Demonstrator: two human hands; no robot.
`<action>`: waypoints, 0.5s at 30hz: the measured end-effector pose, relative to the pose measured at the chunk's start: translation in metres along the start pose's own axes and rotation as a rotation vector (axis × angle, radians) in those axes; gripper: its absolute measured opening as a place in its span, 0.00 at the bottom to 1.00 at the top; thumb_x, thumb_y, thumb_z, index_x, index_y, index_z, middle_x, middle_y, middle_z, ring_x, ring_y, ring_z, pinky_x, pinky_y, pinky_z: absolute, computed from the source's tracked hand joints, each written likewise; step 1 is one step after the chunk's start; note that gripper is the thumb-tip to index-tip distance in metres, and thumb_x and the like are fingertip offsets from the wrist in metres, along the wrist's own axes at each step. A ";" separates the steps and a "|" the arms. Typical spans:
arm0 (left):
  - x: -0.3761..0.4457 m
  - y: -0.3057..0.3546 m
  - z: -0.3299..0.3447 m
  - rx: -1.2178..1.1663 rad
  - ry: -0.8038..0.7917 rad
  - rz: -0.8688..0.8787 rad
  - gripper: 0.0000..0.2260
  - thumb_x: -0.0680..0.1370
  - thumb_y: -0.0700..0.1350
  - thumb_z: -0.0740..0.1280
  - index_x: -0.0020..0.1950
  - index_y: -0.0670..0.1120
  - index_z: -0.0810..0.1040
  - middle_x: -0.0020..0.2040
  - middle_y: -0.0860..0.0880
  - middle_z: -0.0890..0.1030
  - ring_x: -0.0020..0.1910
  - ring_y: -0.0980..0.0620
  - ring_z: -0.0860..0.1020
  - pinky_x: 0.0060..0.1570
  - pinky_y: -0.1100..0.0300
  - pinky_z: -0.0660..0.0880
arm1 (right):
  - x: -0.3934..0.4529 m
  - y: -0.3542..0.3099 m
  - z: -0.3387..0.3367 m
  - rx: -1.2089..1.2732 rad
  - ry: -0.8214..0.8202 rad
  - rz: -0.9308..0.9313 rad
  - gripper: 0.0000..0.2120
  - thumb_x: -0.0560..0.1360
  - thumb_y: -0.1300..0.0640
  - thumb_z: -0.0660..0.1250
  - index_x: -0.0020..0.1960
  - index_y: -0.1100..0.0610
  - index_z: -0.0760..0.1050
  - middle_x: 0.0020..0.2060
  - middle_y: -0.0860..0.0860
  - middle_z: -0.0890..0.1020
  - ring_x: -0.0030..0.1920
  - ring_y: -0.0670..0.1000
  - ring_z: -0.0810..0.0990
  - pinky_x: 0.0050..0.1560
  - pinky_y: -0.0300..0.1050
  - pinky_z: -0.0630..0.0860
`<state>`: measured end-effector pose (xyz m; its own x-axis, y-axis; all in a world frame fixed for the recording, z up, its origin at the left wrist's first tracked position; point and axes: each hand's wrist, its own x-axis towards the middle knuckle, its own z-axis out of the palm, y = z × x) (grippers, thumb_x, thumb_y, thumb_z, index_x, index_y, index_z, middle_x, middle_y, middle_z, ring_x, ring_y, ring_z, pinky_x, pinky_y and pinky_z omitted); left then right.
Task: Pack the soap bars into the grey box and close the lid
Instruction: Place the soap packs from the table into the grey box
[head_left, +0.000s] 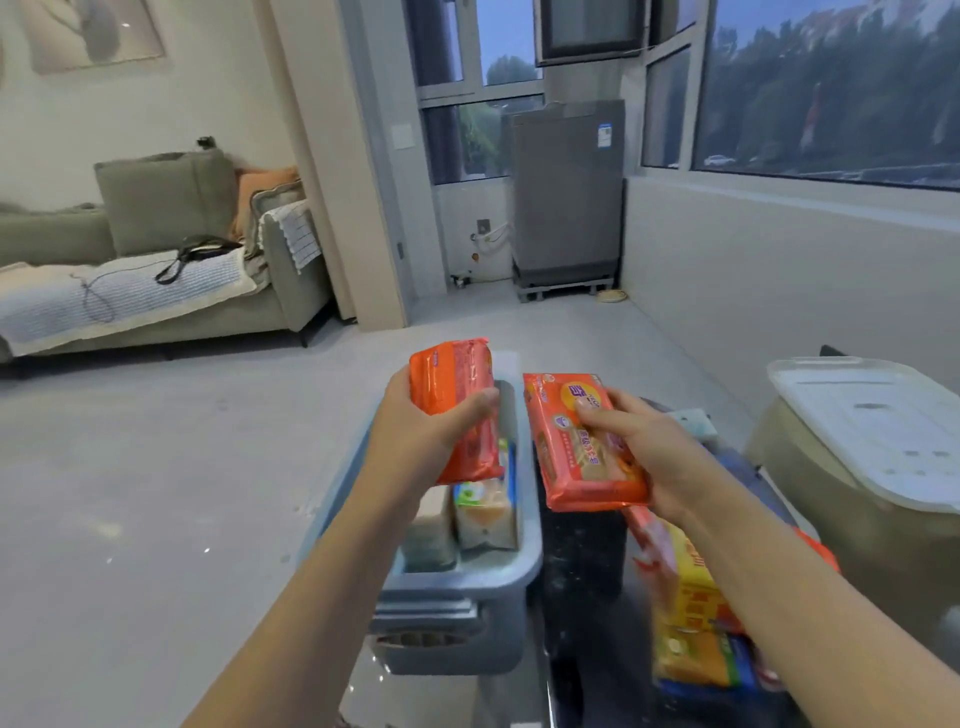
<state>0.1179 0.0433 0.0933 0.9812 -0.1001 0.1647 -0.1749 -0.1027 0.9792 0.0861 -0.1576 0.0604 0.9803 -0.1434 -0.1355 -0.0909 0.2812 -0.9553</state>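
The grey box (524, 566) stands open in front of me with a few wrapped soap bars (485, 512) upright inside. My left hand (415, 431) grips an orange soap pack (457, 384) above the box's far half. My right hand (644, 457) holds a second orange soap pack (571, 441) just right of the box, thumb on its face. More soap packs (691, 613), yellow and orange, lie in a pile under my right forearm on a dark surface.
A beige bin with a clear white lid (872, 431) stands at the right. A sofa (156, 270) lines the left wall, and a grey appliance (569, 197) stands by the window. Grey floor (156, 493) spreads to the left of the box.
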 end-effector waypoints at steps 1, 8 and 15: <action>0.003 -0.002 -0.011 -0.002 0.020 0.003 0.30 0.65 0.51 0.77 0.63 0.51 0.70 0.52 0.50 0.80 0.47 0.50 0.82 0.36 0.57 0.82 | 0.004 0.001 0.011 -0.015 -0.019 0.002 0.21 0.71 0.57 0.70 0.63 0.52 0.70 0.39 0.53 0.86 0.36 0.53 0.86 0.32 0.46 0.81; 0.021 -0.023 -0.072 -0.004 0.067 -0.065 0.32 0.64 0.52 0.77 0.66 0.51 0.70 0.54 0.48 0.81 0.46 0.48 0.84 0.40 0.51 0.83 | 0.038 0.000 0.076 -0.224 -0.151 0.058 0.27 0.70 0.57 0.72 0.65 0.49 0.66 0.46 0.56 0.84 0.38 0.54 0.86 0.34 0.48 0.82; 0.029 -0.052 -0.095 -0.012 0.117 -0.048 0.20 0.66 0.52 0.76 0.56 0.53 0.79 0.46 0.51 0.85 0.38 0.55 0.84 0.34 0.61 0.80 | 0.060 0.026 0.114 -0.532 -0.324 0.263 0.12 0.72 0.62 0.69 0.51 0.53 0.70 0.38 0.54 0.85 0.34 0.51 0.85 0.30 0.49 0.82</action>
<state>0.1633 0.1399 0.0584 0.9914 0.0207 0.1294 -0.1270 -0.0930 0.9875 0.1629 -0.0507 0.0571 0.9093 0.1813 -0.3747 -0.3260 -0.2494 -0.9119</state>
